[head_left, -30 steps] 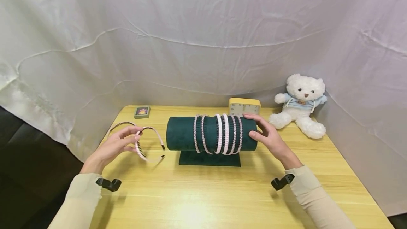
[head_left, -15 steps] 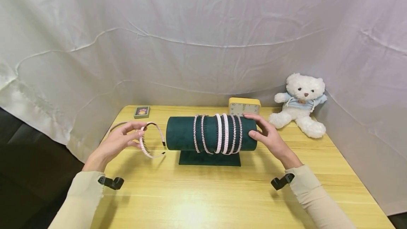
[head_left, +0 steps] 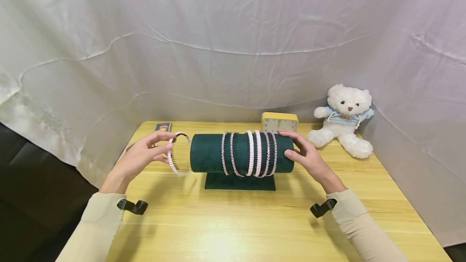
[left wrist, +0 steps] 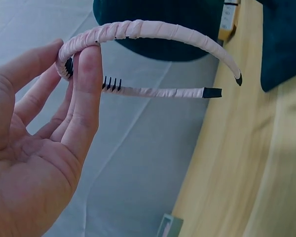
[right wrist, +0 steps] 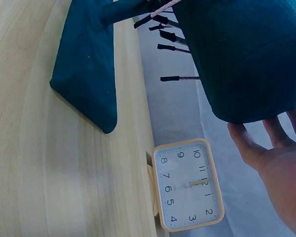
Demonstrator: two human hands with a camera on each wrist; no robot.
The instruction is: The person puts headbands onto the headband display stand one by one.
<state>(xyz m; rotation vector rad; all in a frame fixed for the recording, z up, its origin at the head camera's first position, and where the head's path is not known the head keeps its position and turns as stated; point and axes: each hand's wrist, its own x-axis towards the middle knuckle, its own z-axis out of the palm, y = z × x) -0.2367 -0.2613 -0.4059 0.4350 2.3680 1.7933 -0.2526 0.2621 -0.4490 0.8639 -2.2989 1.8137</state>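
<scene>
My left hand (head_left: 140, 157) pinches a pale pink headband (left wrist: 153, 30) at its curved middle, with dark comb teeth along the inside. The headband's open ends point right, close to the left end of a dark green velvet display roll (head_left: 205, 153). Several pink headbands (head_left: 250, 153) sit around the roll, some braided, some plain wrapped. My right hand (head_left: 309, 157) grips the right end of the roll, fingers behind and thumb in front. In the right wrist view, black headband tips (right wrist: 170, 78) stick out past the roll.
Another headband (head_left: 128, 147) lies on the wooden table (head_left: 233, 221), partly hidden behind my left hand. A small grey-green box (head_left: 164, 127) stands at the back left. A yellow clock (head_left: 279, 121) is behind the roll, and a white teddy bear (head_left: 346, 120) sits at the back right.
My left hand has carried the headband to the right and slightly up, bringing its ends to the roll's left end. My right hand has stayed in place on the roll.
</scene>
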